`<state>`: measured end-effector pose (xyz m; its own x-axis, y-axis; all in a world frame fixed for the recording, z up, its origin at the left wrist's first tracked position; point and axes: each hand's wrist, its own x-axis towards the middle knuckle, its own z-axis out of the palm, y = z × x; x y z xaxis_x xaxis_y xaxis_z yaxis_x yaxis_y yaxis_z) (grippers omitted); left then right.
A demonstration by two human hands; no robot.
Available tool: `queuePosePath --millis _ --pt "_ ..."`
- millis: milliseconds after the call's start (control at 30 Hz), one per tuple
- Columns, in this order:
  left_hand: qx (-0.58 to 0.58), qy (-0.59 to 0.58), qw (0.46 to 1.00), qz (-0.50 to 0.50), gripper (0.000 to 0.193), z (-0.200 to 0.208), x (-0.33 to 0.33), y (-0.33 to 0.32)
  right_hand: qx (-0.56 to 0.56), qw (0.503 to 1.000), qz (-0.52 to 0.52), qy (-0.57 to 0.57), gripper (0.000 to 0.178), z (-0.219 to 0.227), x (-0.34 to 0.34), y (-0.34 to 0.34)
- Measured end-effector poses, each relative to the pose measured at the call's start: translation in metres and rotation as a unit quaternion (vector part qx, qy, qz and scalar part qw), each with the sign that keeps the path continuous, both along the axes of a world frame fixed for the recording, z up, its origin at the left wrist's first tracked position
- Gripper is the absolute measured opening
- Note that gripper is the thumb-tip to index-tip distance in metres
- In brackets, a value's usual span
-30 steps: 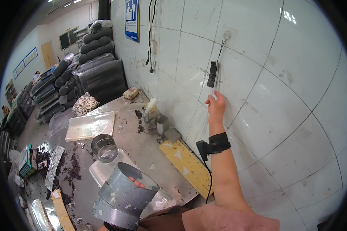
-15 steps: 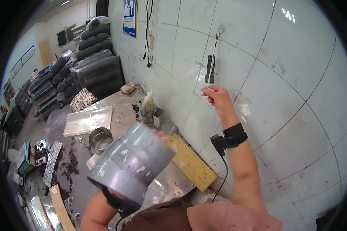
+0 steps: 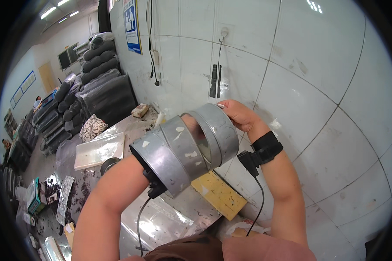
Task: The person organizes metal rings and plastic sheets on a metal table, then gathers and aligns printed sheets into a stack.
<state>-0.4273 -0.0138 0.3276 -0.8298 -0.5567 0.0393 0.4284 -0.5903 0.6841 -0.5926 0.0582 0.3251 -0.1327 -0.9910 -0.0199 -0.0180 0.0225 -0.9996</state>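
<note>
A grey sheet-metal cylinder [image 3: 183, 152], with torn label scraps and a wide slot, surrounds my left forearm and wrist. Through the slot shows some skin of my left hand [image 3: 191, 124]; its fingers are mostly hidden. My right hand [image 3: 241, 115] is closed at the cylinder's far rim, pinching the lower end of a thin white cord [image 3: 217, 98]. That cord runs down from a round fitting [image 3: 224, 32] on the tiled wall. Beside it on the wall hangs a black flashlight [image 3: 215, 81].
A yellow board [image 3: 220, 195] lies along the wall side of the dirty metal table [image 3: 139, 126]. On the left are a clear plastic-covered stack [image 3: 99, 150], a green box [image 3: 35, 195] and a patterned pouch [image 3: 93, 128]. Wrapped black cushions [image 3: 106, 100] stand piled behind.
The cylinder on my left arm has risen and moved right, up to my right hand. It has turned so its slot shows. My right hand has moved slightly down.
</note>
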Motion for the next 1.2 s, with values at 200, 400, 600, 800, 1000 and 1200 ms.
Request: queuePosePath --millis 200,400,600,800,1000,1200 --pt "-0.254 -0.229 0.938 -0.053 0.024 0.009 0.014 -0.021 0.054 0.957 -0.084 0.271 0.02 0.0 -0.008 0.022" --pt "-0.505 -0.466 0.712 -0.142 0.022 0.009 0.007 -0.039 -0.013 0.825 -0.174 0.537 0.021 0.011 0.025 0.036" --pt "-0.58 -0.537 0.575 -0.209 0.019 -0.01 -0.015 -0.043 -0.058 0.969 -0.08 0.228 0.024 0.007 0.063 0.024" --pt "-0.603 -0.57 0.504 -0.239 0.018 -0.018 -0.022 -0.049 -0.025 0.994 -0.007 -0.106 0.026 0.015 0.093 0.043" --pt "-0.61 -0.586 0.467 -0.259 0.016 -0.02 -0.03 -0.055 -0.054 0.996 0.059 -0.03 0.025 0.002 0.104 0.038" --pt "-0.601 -0.596 0.455 -0.277 0.014 -0.022 -0.036 -0.063 -0.085 0.874 -0.044 0.476 0.02 -0.02 0.082 0.037"
